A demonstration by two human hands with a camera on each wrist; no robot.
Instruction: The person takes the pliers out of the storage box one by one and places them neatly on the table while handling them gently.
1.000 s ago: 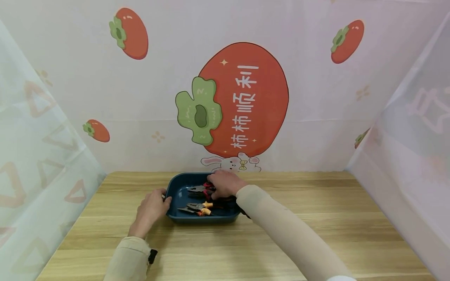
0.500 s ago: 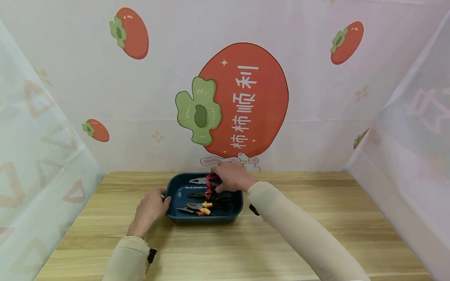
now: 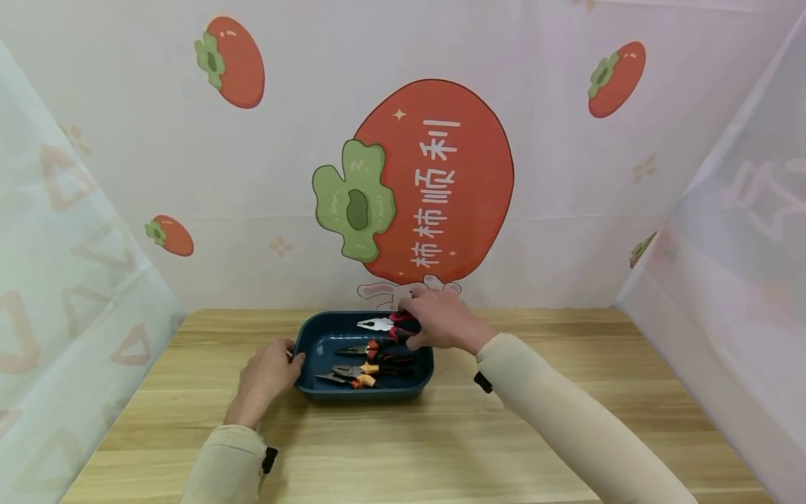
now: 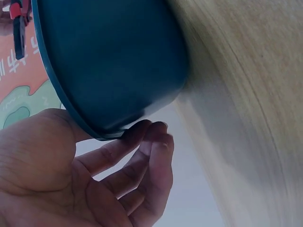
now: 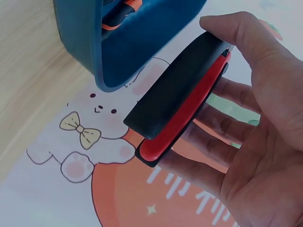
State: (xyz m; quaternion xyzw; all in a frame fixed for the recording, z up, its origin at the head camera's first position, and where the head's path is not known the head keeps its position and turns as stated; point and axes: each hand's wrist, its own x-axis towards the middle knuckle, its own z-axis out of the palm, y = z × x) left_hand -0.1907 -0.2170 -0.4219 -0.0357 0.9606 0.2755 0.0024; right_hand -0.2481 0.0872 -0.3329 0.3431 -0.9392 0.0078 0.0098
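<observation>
My right hand point(image 3: 443, 318) holds combination pliers point(image 3: 376, 324) by their red-and-black handles over the back right of a dark blue rectangular tray point(image 3: 362, 396). The silver jaws point left. In the right wrist view, thumb and fingers pinch the handles point(image 5: 177, 87) from opposite sides, above the tray's rim. My left hand point(image 3: 267, 378) grips the tray's left end, its fingers bent under the lip in the left wrist view. Inside the tray lie long-nose pliers point(image 3: 355, 350) with orange-and-black handles, and closer to me yellow-and-black pliers point(image 3: 349, 371) overlapping another long-nose pair point(image 3: 334, 379).
The tray stands at the back of a wood-grain table point(image 3: 403, 448), close to a back wall cloth point(image 3: 554, 210) printed with persimmons and a rabbit. Pale cloth walls point(image 3: 75, 266) rise along the left and right sides.
My right hand has moved right and slightly up with the red-and-black pliers, away from the orange-and-black long-nose pair, now more exposed. My left hand stays on the tray.
</observation>
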